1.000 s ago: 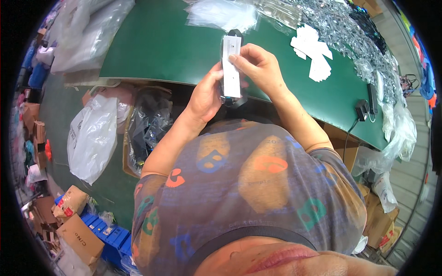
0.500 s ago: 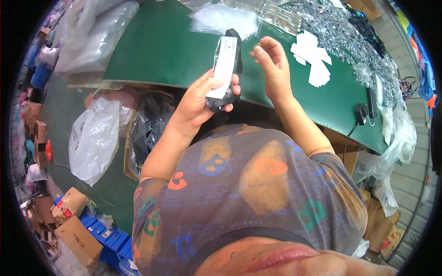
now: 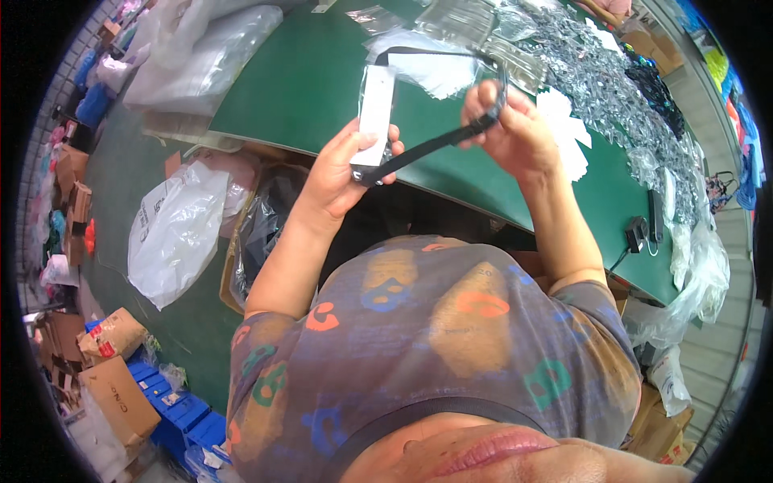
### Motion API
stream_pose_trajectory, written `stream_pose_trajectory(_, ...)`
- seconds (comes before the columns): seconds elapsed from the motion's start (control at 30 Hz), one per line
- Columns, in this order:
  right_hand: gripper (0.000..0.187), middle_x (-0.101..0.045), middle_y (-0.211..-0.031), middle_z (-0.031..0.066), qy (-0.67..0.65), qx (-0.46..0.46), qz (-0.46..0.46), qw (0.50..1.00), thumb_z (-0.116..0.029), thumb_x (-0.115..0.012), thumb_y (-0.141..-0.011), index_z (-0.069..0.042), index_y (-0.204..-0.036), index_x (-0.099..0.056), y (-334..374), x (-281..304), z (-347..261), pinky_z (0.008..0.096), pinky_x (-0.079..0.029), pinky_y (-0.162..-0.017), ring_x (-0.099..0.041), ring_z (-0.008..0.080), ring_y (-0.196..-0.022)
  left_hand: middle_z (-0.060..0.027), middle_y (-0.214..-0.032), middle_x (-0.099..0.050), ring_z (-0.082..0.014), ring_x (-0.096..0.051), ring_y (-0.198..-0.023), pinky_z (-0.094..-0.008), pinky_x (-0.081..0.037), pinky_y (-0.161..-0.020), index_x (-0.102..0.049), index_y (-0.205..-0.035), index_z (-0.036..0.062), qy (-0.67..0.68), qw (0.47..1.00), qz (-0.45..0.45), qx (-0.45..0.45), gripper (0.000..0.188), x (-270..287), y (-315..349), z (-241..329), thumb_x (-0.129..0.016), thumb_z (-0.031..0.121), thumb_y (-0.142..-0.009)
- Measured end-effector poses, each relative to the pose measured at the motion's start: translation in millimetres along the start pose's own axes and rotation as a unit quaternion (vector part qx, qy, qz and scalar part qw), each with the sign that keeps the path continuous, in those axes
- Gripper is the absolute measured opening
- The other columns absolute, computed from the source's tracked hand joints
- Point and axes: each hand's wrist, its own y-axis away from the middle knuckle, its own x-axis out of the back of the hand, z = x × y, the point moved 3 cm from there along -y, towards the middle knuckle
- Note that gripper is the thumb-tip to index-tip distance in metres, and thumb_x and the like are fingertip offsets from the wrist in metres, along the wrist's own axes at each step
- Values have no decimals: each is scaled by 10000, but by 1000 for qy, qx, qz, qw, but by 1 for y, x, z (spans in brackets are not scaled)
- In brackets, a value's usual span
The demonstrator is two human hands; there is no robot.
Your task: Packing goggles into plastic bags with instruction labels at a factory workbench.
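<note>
My left hand (image 3: 332,173) is closed round a long white card (image 3: 375,113) in a clear sleeve. Its thumb presses on the card's lower part. A black strap (image 3: 439,150) is pinched at the card's lower end by the same hand. From there the strap stretches up to my right hand (image 3: 522,133), whose fingers are closed on it. Beyond that hand it bends round and runs back left to the top of the card, forming a wide loop above the green table (image 3: 306,88). What is fixed behind the card is hidden.
Flat clear bags (image 3: 435,79) lie beyond the loop. A fan of white cards (image 3: 570,133) is right of my right hand, with a large heap of small clear-wrapped things (image 3: 600,97) behind. A black adapter (image 3: 637,233) sits near the right edge. Large plastic sheeting (image 3: 197,64) covers the far left.
My right hand, empty before, has moved right and now grips the black strap, which is pulled out from behind the card into an open loop. The left hand keeps the card.
</note>
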Motion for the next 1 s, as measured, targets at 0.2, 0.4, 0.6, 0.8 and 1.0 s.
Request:
stream_pose_trajectory(0.2,237,-643,-832,21,577,190,123,785,-240,-785,-875,-46,-988,-710,-57,3,-20,282,-498,-700,-600,113,-759,-113,-1110,-614,-206,-647,-947,-318,-600,-652,-431,-1401,21,-40,997,-54,-36,440,-22,-2,-25,-537,159,-996)
stream_pose_trajectory(0.4,281,-720,-952,50,532,133,149,823,-216,-774,-885,-32,-1084,-700,-77,17,15,281,-547,-786,-683,111,-867,-105,-1100,-609,-204,-647,-946,-338,-591,-709,-428,-1393,31,-53,996,-44,-55,416,-24,-3,-28,-516,154,-1006)
stream_pose_trajectory(0.6,443,-727,-1067,43,475,118,125,863,-195,-742,-924,-28,-1309,-601,-81,13,26,291,-514,-917,-661,112,-1019,-109,-1078,-607,-214,-647,-934,-351,-586,-740,-453,-1325,27,18,998,-56,-29,355,-29,-3,-32,-497,211,-1025)
stream_pose_trajectory(0.8,435,-715,-1117,57,305,132,135,933,-66,-673,-953,-21,-1367,-547,-79,15,44,307,-509,-951,-673,146,-1052,-95,-1022,-619,-184,-651,-870,-319,-590,-669,-463,-1263,31,-129,991,-6,-40,323,-31,0,-42,-555,217,-1015)
stream_pose_trajectory(1.0,388,-703,-1126,128,712,371,-143,579,-7,-684,-824,-61,-1204,-624,-39,-32,10,426,-546,-905,-694,302,-1066,-129,-984,-620,-235,-662,-820,-352,-606,-541,-493,-1268,17,109,976,-82,172,335,-12,23,-22,-565,134,-962)
